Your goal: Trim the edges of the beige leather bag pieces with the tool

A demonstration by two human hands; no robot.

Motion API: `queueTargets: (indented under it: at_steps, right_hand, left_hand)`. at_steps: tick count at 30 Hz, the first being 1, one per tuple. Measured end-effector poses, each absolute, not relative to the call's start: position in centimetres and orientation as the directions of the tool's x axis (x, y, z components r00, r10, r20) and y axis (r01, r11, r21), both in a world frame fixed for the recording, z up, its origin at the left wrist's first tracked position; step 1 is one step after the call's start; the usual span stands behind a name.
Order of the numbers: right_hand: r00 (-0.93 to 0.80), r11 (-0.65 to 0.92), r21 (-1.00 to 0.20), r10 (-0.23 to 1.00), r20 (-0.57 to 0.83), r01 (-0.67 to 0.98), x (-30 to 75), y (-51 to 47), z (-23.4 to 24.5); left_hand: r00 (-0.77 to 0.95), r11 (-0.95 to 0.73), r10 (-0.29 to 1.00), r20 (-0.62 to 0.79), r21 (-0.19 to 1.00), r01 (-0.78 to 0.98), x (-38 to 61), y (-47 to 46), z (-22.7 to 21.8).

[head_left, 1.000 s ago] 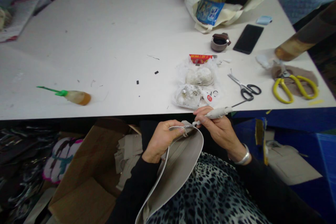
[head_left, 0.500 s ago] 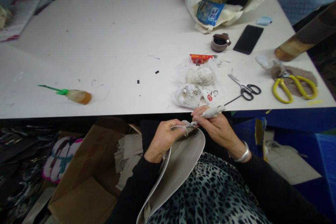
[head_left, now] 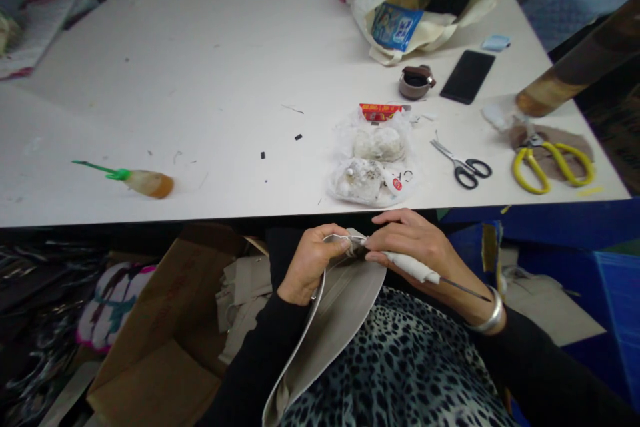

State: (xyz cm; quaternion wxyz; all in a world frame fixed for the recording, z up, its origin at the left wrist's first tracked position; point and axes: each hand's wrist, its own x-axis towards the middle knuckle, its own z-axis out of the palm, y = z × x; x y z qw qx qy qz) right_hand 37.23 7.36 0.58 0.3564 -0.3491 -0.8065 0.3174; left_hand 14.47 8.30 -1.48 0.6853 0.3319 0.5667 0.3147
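My left hand point(head_left: 310, 263) is closed, pinching the top edge of a beige, leather-like bag piece point(head_left: 345, 303) that hangs over my lap. White thread point(head_left: 336, 236) loops from its thumb and fingertips along that edge. My right hand point(head_left: 415, 247) keeps an awl point(head_left: 413, 267) tucked under its fingers; the handle is wrapped in white and the thin metal shaft points down to the right, over the wrist. The thumb and index finger of this hand meet at the thread by the bag edge. What exactly those fingertips pinch is too small to tell.
On the white table point(head_left: 210, 107) lie black scissors point(head_left: 463, 167), yellow-handled snips point(head_left: 550, 160), a plastic bag with whitish lumps point(head_left: 367, 163), a phone point(head_left: 469, 77) and a green-tipped bottle point(head_left: 145, 183). A cardboard box point(head_left: 160, 320) with beige pieces stands below, left of my lap.
The awl has swung round in my right hand, its shaft turning from up-right to down-right. My right hand has shifted slightly right and lower; my left hand stays at the bag edge.
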Motion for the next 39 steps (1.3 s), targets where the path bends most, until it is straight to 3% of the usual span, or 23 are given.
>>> queueTargets:
  at_steps: [10, 15, 18, 21, 26, 29, 34, 37, 39]
  right_hand:
    - [-0.682, 0.784, -0.413, 0.613, 0.399, 0.463, 38.1, 4.9, 0.2]
    - [-0.705, 0.823, -0.344, 0.567, 0.426, 0.453, 38.3, 4.1, 1.0]
    - [-0.586, 0.800, -0.391, 0.600, 0.545, 0.455, 38.6, 3.5, 1.5]
    - [-0.357, 0.725, -0.517, 0.681, 0.640, 0.456, 38.5, 2.5, 1.8]
    - [-0.056, 0.592, -0.687, 0.773, 0.632, 0.421, 37.6, 0.9, 1.2]
    - [0.007, 0.540, -0.721, 0.798, 0.602, 0.433, 37.4, 0.5, 1.1]
    - [0.073, 0.442, -0.793, 0.854, 0.515, 0.419, 37.1, 0.4, 0.8]
    - [-0.030, 0.379, -0.866, 0.920, 0.391, 0.327, 36.3, 0.4, 0.1]
    - [-0.128, 0.396, -0.854, 0.918, 0.375, 0.339, 35.5, 0.6, -0.3]
  left_hand:
    - [0.197, 0.635, 0.772, -0.604, 0.749, -0.190, 14.7, 7.6, -1.7]
    - [0.231, 0.659, 0.753, -0.617, 0.701, -0.273, 15.1, 6.8, -1.9]
    - [0.184, 0.623, 0.782, -0.596, 0.739, -0.255, 15.3, 6.3, -1.7]
    - [0.142, 0.536, 0.844, -0.517, 0.825, -0.181, 15.3, 5.6, -1.4]
    - [0.149, 0.327, 0.931, -0.333, 0.943, 0.068, 15.0, 4.3, -0.5]
    - [0.146, 0.249, 0.950, -0.276, 0.952, 0.180, 14.9, 3.7, 0.2]
    - [0.125, 0.150, 0.976, -0.179, 0.965, 0.214, 14.5, 3.3, 0.5]
    - [0.146, 0.099, 0.980, -0.134, 0.970, 0.220, 14.2, 3.1, 0.2]
    - [0.165, 0.064, 0.981, -0.105, 0.970, 0.233, 14.1, 3.1, 0.1]
